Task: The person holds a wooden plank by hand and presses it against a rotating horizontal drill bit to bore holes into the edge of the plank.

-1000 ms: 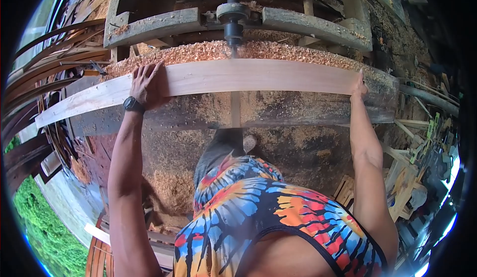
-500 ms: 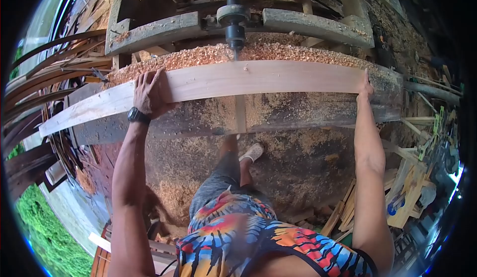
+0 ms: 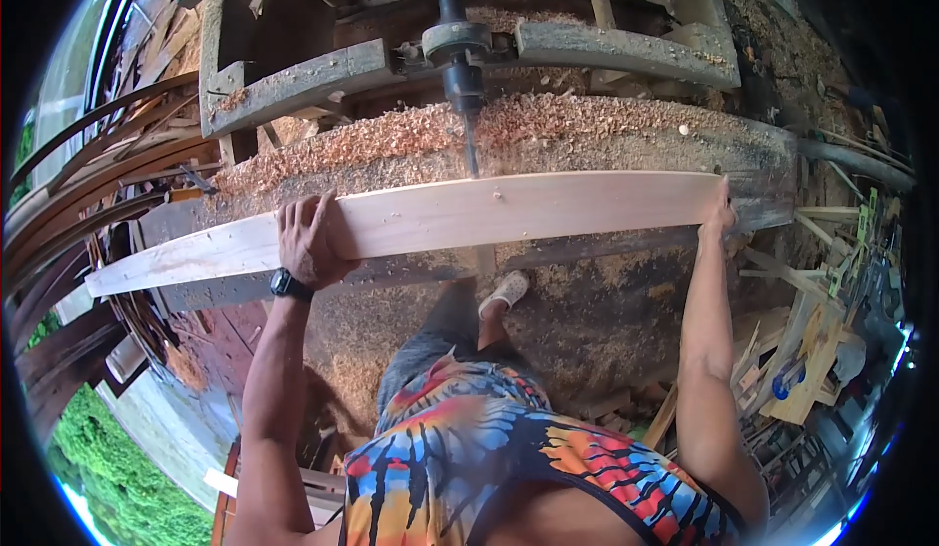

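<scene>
A long pale wooden board lies across the workbench, overhanging it at the left. My left hand, with a watch on the wrist, grips the board left of its middle, fingers over the top face. At the right end my right hand holds the board with the thumb on its edge; its other fingers are mostly hidden. A drill bit in a dark chuck points at the board's far edge. Its tip is at or very near that edge; contact is hard to tell.
Wood shavings are heaped along the bench behind the board. A wooden frame stands around the drill shaft. Curved wood strips are stacked at the left, and offcuts lie at the right. My foot is below the bench.
Both hands have drawn the board toward me, away from the far side of the bench. More of the drill bit and the bench surface behind the board now shows.
</scene>
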Demonstrator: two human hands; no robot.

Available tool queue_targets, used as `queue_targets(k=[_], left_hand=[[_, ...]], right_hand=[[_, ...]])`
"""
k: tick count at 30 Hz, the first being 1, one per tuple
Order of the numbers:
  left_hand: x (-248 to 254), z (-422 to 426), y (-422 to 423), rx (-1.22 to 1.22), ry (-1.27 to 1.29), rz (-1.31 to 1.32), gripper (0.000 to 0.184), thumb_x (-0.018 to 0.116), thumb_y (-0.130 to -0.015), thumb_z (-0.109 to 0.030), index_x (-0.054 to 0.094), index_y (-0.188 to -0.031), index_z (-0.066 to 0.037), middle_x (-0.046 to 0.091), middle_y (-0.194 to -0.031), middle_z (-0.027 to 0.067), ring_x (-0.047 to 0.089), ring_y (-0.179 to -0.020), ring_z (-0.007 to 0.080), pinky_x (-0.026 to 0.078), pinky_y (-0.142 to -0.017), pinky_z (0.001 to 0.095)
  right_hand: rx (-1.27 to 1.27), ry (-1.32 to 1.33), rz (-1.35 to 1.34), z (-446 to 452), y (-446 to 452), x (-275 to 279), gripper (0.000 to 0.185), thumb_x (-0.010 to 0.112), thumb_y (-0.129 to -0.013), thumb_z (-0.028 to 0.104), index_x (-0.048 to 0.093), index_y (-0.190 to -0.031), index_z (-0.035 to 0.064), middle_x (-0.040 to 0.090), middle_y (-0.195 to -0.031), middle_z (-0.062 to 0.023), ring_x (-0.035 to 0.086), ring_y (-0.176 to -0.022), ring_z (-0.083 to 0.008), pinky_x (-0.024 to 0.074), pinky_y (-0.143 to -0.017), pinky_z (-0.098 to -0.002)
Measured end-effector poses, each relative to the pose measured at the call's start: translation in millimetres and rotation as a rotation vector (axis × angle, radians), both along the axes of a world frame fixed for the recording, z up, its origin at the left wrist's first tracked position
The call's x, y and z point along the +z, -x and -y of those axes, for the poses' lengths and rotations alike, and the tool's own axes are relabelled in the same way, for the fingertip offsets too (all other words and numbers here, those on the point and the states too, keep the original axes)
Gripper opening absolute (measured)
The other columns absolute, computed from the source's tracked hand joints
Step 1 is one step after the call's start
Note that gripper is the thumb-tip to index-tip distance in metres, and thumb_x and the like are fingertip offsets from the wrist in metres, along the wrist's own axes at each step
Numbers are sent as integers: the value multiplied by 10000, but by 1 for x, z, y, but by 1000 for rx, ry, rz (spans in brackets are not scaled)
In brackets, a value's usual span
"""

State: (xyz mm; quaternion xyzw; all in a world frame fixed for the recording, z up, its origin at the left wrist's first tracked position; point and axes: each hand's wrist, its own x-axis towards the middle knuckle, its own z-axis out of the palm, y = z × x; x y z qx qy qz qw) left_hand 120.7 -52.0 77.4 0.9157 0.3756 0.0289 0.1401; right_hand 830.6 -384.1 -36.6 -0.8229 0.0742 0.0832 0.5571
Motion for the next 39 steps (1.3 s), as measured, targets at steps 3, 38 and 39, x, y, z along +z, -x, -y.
queue_targets(k=[3, 38, 39], left_hand=[[2, 4, 10, -32, 33, -32, 1172, 997, -504, -408, 524, -1538, -126, 587, -1352, 150, 563, -1263, 377, 380, -1128, 578], [3, -23, 29, -90, 29, -55, 1161, 996, -482, -398, 559, -1516, -102, 643, -1370, 141, 599, -1289, 362, 330, -1188, 608], [2, -24, 29, -96, 26, -48, 1154, 995, -487, -396, 560, -1514, -101, 644, -1371, 141, 600, -1289, 361, 331, -1187, 606]], right_hand=[[-48, 41, 21, 19, 28, 9, 688, 858, -930, 517, 727, -1278, -61, 753, -1241, -124, 729, -1057, -211, 607, -869, -368], [-112, 41, 40, -5, 75, 35, 574, 841, -962, 446, 763, -1169, -84, 771, -1096, -161, 746, -907, -239, 632, -770, -397], [-116, 42, 46, -6, 75, 35, 577, 844, -959, 446, 761, -1173, -83, 770, -1100, -154, 745, -913, -235, 629, -771, -393]])
